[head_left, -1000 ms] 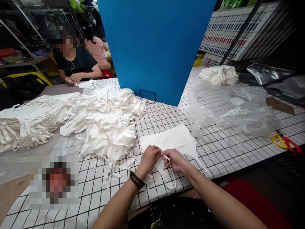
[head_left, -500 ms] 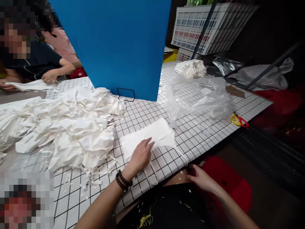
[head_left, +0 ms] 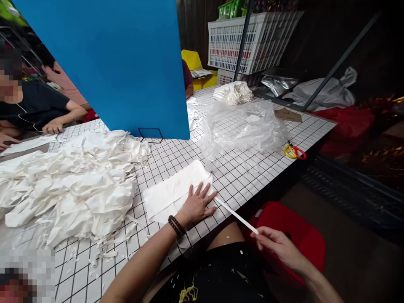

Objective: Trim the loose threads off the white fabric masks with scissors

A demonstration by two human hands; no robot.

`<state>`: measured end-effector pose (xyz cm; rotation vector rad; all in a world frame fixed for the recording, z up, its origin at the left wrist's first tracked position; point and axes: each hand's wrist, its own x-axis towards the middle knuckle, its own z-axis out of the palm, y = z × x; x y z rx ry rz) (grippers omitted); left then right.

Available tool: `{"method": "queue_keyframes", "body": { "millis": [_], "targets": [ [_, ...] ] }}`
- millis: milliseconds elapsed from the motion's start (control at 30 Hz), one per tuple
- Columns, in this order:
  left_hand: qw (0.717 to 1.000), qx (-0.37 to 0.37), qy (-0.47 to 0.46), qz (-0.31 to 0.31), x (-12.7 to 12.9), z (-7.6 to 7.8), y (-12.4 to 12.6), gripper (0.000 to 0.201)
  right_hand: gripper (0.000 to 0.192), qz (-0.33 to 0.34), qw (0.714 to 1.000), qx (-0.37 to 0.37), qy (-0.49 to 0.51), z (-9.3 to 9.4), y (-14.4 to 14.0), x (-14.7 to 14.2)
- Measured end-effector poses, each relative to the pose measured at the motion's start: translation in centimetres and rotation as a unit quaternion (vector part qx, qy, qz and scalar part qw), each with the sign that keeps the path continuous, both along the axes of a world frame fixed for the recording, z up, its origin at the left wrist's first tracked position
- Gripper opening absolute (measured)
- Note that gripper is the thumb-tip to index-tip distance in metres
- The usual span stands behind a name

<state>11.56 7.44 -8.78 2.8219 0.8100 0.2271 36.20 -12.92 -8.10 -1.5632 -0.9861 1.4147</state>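
Note:
A folded white cloth piece (head_left: 176, 189) lies on the grid-patterned tabletop near its front edge. My left hand (head_left: 197, 204) presses flat on the cloth's right part, fingers spread. From that corner a narrow white strap (head_left: 235, 213) runs taut past the table edge, down to the right. Its far end is pinched between the thumb and fingers of my right hand (head_left: 274, 244), which is over my lap. To the left of the cloth is a big heap of crumpled white fabric pieces (head_left: 94, 181), with small scraps around it.
A blue board (head_left: 126, 67) stands upright on the table (head_left: 170, 155). Clear plastic bags (head_left: 246, 130), scissors (head_left: 294, 151) with red and yellow handles and a white bundle (head_left: 233, 92) lie to the right. A red stool (head_left: 293, 235) is beside me. A co-worker (head_left: 38, 101) sits at left.
My right hand has come to grip the strap's end and pulled it straight. My left hand has spread flat and slid toward the strap's corner. The view has turned slightly right.

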Motion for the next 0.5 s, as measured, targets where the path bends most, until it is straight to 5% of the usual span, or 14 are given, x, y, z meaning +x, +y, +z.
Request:
{"method": "queue_keyframes", "body": {
  "millis": [100,267,500],
  "targets": [
    [1.0,-0.001,-0.014,0.011,1.1,1.2,-1.2,0.063,0.038,0.005,0.995,0.02,-0.094,2.7,-0.9,0.5],
    [0.982,-0.113,-0.111,-0.104,4.2,3.6,-4.6,0.063,0.028,0.028,0.96,0.096,-0.26,6.4,0.9,-2.4],
    [0.968,-0.208,-0.129,-0.048,5.7,2.0,-5.9,0.039,0.021,0.038,0.908,0.212,-0.359,7.3,2.1,-1.7]
  ]
}}
